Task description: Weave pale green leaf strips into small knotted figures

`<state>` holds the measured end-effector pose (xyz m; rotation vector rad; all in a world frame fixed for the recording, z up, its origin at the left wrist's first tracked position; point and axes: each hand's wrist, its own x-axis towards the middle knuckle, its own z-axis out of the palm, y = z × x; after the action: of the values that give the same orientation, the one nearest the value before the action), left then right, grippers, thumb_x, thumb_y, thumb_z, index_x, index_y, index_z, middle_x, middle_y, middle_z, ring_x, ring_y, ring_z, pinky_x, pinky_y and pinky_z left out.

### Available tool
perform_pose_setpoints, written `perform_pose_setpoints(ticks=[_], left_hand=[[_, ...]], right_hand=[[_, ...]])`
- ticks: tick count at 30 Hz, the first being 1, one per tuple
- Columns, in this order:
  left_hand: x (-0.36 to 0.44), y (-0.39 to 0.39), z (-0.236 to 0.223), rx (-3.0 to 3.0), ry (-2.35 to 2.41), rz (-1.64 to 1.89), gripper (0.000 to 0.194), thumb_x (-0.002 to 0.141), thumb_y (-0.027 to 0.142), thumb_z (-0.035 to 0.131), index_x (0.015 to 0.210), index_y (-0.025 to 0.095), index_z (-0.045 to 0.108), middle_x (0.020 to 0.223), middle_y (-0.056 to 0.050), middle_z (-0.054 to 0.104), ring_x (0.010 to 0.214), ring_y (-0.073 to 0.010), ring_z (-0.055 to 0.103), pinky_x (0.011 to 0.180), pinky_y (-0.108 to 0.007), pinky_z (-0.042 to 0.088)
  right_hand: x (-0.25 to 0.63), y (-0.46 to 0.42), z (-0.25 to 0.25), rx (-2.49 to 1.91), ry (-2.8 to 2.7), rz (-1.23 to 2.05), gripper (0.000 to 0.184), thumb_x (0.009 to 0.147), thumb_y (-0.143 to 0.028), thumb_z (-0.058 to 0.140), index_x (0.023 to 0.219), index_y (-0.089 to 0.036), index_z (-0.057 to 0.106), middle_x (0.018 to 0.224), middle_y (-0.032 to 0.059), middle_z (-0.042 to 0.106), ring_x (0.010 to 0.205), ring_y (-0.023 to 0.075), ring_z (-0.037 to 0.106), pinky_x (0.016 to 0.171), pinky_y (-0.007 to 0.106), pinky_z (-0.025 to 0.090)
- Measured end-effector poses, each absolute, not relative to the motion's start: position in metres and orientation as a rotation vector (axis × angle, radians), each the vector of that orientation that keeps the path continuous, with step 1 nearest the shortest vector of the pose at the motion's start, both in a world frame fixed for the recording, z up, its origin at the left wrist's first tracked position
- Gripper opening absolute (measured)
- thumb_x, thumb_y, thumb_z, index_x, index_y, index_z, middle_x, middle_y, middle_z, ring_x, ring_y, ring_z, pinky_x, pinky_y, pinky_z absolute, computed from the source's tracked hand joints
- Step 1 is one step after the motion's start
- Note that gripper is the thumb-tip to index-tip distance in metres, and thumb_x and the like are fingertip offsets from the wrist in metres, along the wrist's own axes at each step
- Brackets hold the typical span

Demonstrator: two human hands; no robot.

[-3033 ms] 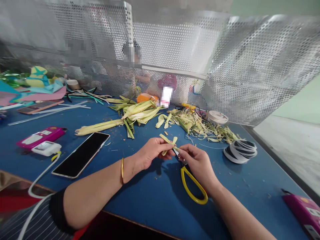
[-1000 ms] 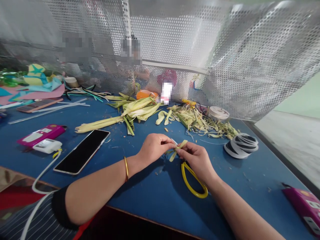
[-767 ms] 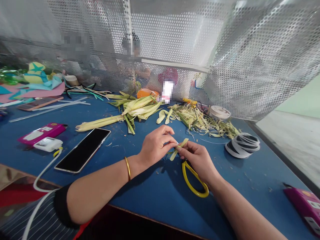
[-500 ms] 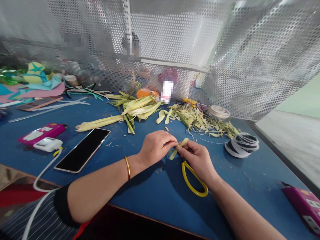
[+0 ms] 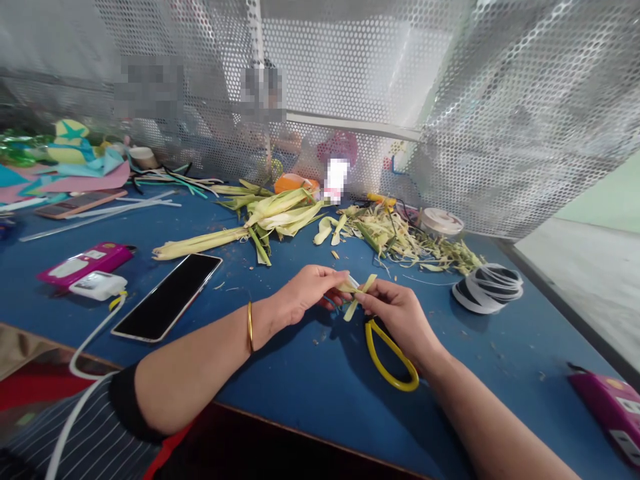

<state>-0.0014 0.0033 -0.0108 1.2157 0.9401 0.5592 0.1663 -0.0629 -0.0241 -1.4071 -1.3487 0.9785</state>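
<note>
Both hands were near the middle of the blue table. Left hand: thumb and fingers drawn together on the left end of a pale husk piece; gold bracelet on the wrist. Right hand: thumb and index pinching the same piece at its crossing. The piece was off the table, between the two sets of fingertips. Yellow-handled scissors hung under the right palm; blades mostly hidden by the fingers.

Surroundings. Beyond the hands: long husk bundle, stalk end pointing left; two loose husk pieces just right of it; then a heap of shredded scraps. White roll behind the heap, coil of white strip at its near right end. Orange object behind the bundle, against a perforated screen.

Left side: dark-screened phone, near the left forearm; magenta device with a white adapter touching it; white cable running off the table edge past the striped sleeve. Coloured sheets at far left. Second magenta device, right edge, well apart.

Obstruction noted: fingers covered much of the piece.
</note>
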Motion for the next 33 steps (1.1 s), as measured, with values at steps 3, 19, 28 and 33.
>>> perform_pose_setpoints(ticks=[3, 19, 28, 33], left_hand=[[-0.001, 0.000, -0.010, 1.262, 0.938, 0.577, 0.032, 0.073, 0.045, 0.075, 0.070, 0.014, 0.069, 0.067, -0.003, 0.067, 0.060, -0.0109, 0.058, 0.057, -0.023, 0.043], [0.005, -0.001, -0.022, 0.743, 0.890, 0.462, 0.021, 0.080, 0.026, 0.065, 0.063, 0.013, 0.062, 0.054, 0.001, 0.054, 0.047, -0.0067, 0.046, 0.051, -0.021, 0.037], [0.003, 0.000, -0.017, 0.941, 0.978, 0.732, 0.028, 0.076, 0.035, 0.073, 0.064, 0.016, 0.057, 0.056, 0.003, 0.055, 0.049, -0.0072, 0.048, 0.052, -0.022, 0.038], [0.005, 0.003, -0.021, 0.927, 1.083, 0.732, 0.028, 0.080, 0.034, 0.069, 0.064, 0.016, 0.055, 0.058, 0.003, 0.055, 0.049, -0.0072, 0.047, 0.050, -0.022, 0.036]], right_hand=[[0.165, -0.063, -0.023, -1.403, -1.342, 0.978, 0.034, 0.072, -0.051, 0.073, 0.065, -0.018, 0.066, 0.056, -0.0015, 0.054, 0.056, 0.0124, 0.046, 0.054, 0.025, 0.039], [0.164, -0.069, -0.017, -1.258, -1.297, 1.177, 0.027, 0.072, -0.044, 0.076, 0.070, -0.018, 0.070, 0.060, -0.0012, 0.058, 0.059, 0.0122, 0.047, 0.059, 0.026, 0.039], [0.169, -0.064, -0.023, -1.389, -1.263, 1.000, 0.030, 0.077, -0.048, 0.070, 0.084, -0.019, 0.069, 0.071, 0.0026, 0.068, 0.065, 0.0162, 0.059, 0.063, 0.028, 0.047], [0.181, -0.061, -0.029, -1.605, -1.447, 0.656, 0.027, 0.085, -0.045, 0.060, 0.088, -0.021, 0.072, 0.080, 0.0045, 0.072, 0.074, 0.0204, 0.063, 0.066, 0.030, 0.046]])
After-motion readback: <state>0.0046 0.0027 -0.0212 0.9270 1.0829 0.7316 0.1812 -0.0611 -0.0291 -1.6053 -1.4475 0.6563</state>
